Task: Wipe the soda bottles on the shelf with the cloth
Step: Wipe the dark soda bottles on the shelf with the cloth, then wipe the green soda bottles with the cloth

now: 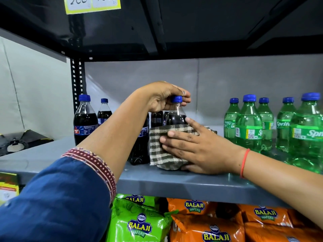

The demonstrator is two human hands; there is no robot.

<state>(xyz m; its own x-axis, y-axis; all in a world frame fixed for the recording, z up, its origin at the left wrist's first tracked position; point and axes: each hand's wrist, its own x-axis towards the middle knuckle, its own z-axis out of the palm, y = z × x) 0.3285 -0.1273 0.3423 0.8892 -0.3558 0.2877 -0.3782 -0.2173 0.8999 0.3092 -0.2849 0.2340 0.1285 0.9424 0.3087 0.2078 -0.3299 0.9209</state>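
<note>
I'm wiping one cola bottle (176, 117), others apparently waiting
Left hand (162, 97) is clamping its cap; right hand (195, 147), fingers spread flat, is pressing the cloth (157, 151) round it; Sprite bottles (248, 126) untouched

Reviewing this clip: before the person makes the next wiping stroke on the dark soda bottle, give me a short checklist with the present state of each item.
1. Bottle steadied at top: ok. The left hand grips the blue cap of the dark soda bottle.
2. Cloth on bottle: ok. The checked cloth wraps its lower body.
3. Cloth pressed: ok. The right hand lies flat against it.
4. Bottle upright on the shelf: ok.
5. Neighbours clear: not ok. Another dark bottle stands close on its left.
6. Back side wiped: cannot tell, hidden.
</note>
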